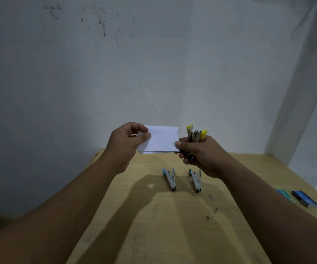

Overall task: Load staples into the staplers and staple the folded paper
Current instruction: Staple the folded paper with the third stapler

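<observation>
A folded white paper [162, 139] is held up above the far edge of the wooden table [172, 225]. My left hand [127, 143] pinches its left edge between thumb and fingers. My right hand [201, 155] grips a yellow stapler [196, 135] that points upward, and its thumb presses the paper's lower right corner. Two blue staplers, one on the left [170, 179] and one on the right [195, 180], lie side by side on the table below my hands.
Blue staple boxes [304, 198] and a green one [285, 194] lie near the table's right edge. A few loose staple bits [211, 206] are scattered right of centre. A white wall stands right behind the table.
</observation>
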